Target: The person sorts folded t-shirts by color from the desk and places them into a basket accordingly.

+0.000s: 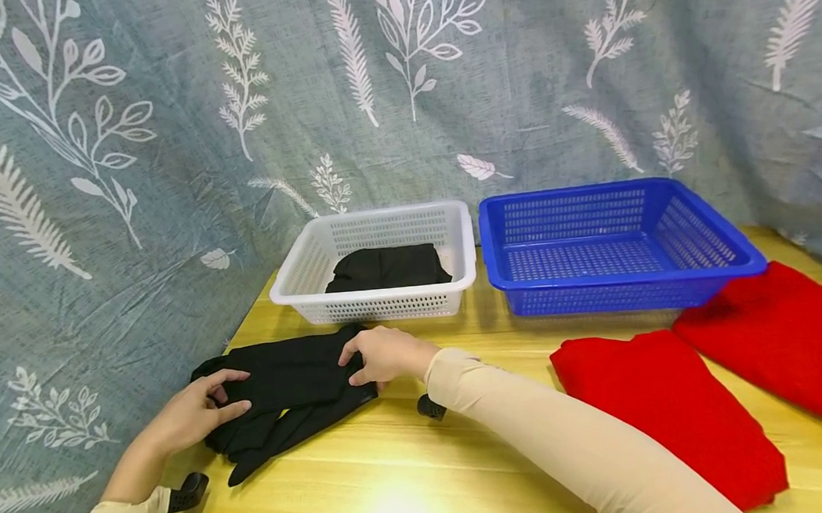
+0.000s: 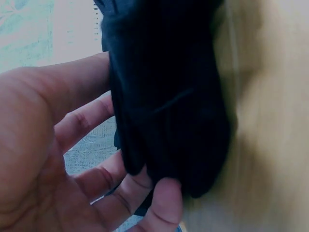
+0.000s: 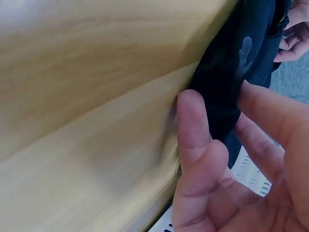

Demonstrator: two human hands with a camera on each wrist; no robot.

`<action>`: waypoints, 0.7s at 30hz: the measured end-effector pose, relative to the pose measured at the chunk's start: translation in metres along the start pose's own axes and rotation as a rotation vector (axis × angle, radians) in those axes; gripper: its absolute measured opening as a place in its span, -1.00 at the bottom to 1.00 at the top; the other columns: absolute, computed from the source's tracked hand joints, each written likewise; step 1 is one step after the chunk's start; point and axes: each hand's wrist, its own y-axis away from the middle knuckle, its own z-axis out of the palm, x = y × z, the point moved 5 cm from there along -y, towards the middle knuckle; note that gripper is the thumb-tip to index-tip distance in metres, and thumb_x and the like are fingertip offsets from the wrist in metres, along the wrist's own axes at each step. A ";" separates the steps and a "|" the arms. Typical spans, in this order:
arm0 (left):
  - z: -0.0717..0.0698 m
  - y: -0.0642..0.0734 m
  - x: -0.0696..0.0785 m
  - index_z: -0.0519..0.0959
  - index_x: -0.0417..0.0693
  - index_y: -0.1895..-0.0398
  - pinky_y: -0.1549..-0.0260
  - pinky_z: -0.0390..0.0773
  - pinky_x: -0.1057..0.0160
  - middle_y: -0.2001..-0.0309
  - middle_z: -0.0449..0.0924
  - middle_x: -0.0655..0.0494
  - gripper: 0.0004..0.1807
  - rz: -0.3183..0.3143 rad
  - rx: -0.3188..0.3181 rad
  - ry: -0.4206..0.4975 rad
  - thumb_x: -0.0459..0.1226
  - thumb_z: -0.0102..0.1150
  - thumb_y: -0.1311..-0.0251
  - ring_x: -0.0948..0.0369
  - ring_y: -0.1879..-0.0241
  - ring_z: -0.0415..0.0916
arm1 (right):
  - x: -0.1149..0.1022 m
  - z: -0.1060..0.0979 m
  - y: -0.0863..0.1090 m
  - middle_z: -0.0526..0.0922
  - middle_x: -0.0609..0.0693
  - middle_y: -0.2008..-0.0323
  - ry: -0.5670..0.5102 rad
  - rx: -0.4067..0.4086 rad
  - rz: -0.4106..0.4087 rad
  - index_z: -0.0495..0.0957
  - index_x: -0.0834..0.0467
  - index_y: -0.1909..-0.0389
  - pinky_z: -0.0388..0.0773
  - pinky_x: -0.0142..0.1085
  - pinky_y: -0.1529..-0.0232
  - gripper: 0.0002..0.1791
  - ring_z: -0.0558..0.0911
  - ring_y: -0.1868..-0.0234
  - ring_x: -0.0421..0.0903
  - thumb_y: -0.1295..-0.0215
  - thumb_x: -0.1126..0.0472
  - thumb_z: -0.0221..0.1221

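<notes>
A black folded cloth [image 1: 284, 374] lies on the table in front of the white basket, its lower layers sticking out toward the near side. My left hand [image 1: 193, 411] grips the cloth's left end; in the left wrist view some of its fingertips [image 2: 166, 200] curl at the cloth's lower edge. At the right end, my right hand [image 1: 389, 354] holds the cloth between bent fingers and thumb. The right wrist view shows a pale mark on the black cloth [image 3: 219, 92] near those fingers. Part of each hand's grip is hidden by the cloth.
Behind the cloth stands a white basket [image 1: 378, 293] with another black cloth [image 1: 390, 267] inside. A blue basket [image 1: 624, 279] is beside it on the right. Two red cloths, one nearer [image 1: 660, 406] and one farther right [image 1: 790, 335], lie on the wooden table [image 1: 312, 490]. A patterned curtain [image 1: 404, 147] hangs behind.
</notes>
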 end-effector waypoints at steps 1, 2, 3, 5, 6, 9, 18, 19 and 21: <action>0.001 0.000 0.000 0.50 -0.17 -0.45 0.42 0.31 0.25 0.19 0.40 0.00 -0.41 0.004 -0.004 0.011 -0.13 0.37 -0.46 0.18 0.39 0.31 | 0.000 0.001 0.000 0.81 0.01 0.52 0.003 0.001 0.006 0.68 -0.05 -0.29 0.67 -0.20 -0.22 -0.59 0.81 0.49 -0.10 -0.48 0.08 0.39; 0.001 0.000 0.000 0.49 -0.18 -0.44 0.42 0.30 0.25 0.19 0.39 -0.01 -0.41 0.007 -0.007 0.023 -0.15 0.37 -0.45 0.18 0.39 0.31 | 0.000 0.001 0.001 0.81 0.00 0.53 0.010 0.003 0.012 0.69 -0.06 -0.28 0.65 -0.19 -0.25 -0.59 0.80 0.50 -0.11 -0.46 0.07 0.41; 0.002 -0.001 -0.001 0.50 -0.18 -0.43 0.41 0.30 0.25 0.19 0.39 -0.02 -0.41 0.010 -0.007 0.031 -0.16 0.38 -0.44 0.17 0.38 0.30 | -0.001 0.002 0.002 0.81 -0.02 0.53 0.021 0.004 0.019 0.69 -0.07 -0.27 0.64 -0.17 -0.29 -0.59 0.80 0.50 -0.14 -0.44 0.06 0.42; 0.003 -0.002 0.000 0.51 -0.19 -0.42 0.40 0.29 0.25 0.19 0.38 -0.03 -0.42 0.019 -0.003 0.046 -0.19 0.40 -0.42 0.16 0.37 0.28 | -0.001 0.003 0.004 0.78 -0.07 0.55 0.038 0.009 0.034 0.71 -0.09 -0.25 0.62 -0.16 -0.32 -0.58 0.78 0.52 -0.18 -0.41 0.05 0.45; 0.003 -0.002 0.000 0.51 -0.20 -0.41 0.40 0.29 0.25 0.20 0.38 -0.04 -0.42 0.025 -0.001 0.048 -0.21 0.41 -0.41 0.16 0.36 0.27 | -0.002 0.003 0.005 0.77 -0.09 0.55 0.045 0.010 0.040 0.71 -0.10 -0.24 0.61 -0.15 -0.34 -0.58 0.78 0.53 -0.19 -0.40 0.04 0.46; 0.004 -0.002 0.002 0.52 -0.20 -0.40 0.40 0.29 0.25 0.21 0.38 -0.02 -0.43 0.039 0.002 0.043 -0.23 0.42 -0.40 0.17 0.38 0.27 | -0.003 0.005 0.009 0.74 -0.15 0.55 0.072 0.014 0.047 0.72 -0.12 -0.23 0.60 -0.13 -0.36 -0.58 0.77 0.54 -0.23 -0.38 0.02 0.47; 0.008 -0.003 0.012 0.52 -0.19 -0.41 0.45 0.25 0.26 0.22 0.37 -0.02 -0.43 0.072 -0.011 0.047 -0.24 0.42 -0.39 0.24 0.48 0.21 | -0.001 0.003 0.021 0.76 -0.08 0.58 0.100 0.012 0.052 0.72 -0.12 -0.22 0.67 -0.13 -0.23 -0.57 0.76 0.53 -0.22 -0.37 -0.01 0.48; 0.009 -0.003 0.013 0.52 -0.19 -0.40 0.46 0.25 0.26 0.23 0.37 -0.02 -0.43 0.079 -0.013 0.048 -0.24 0.42 -0.39 0.24 0.49 0.20 | -0.001 0.003 0.023 0.76 -0.08 0.58 0.099 0.010 0.050 0.72 -0.11 -0.22 0.66 -0.14 -0.23 -0.57 0.75 0.53 -0.22 -0.37 -0.01 0.48; 0.011 -0.004 0.016 0.53 -0.19 -0.40 0.47 0.24 0.27 0.24 0.36 -0.01 -0.44 0.094 -0.016 0.051 -0.24 0.42 -0.39 0.26 0.50 0.19 | 0.000 0.003 0.027 0.74 -0.08 0.60 0.101 0.006 0.045 0.72 -0.10 -0.22 0.65 -0.15 -0.24 -0.57 0.74 0.54 -0.22 -0.36 -0.01 0.48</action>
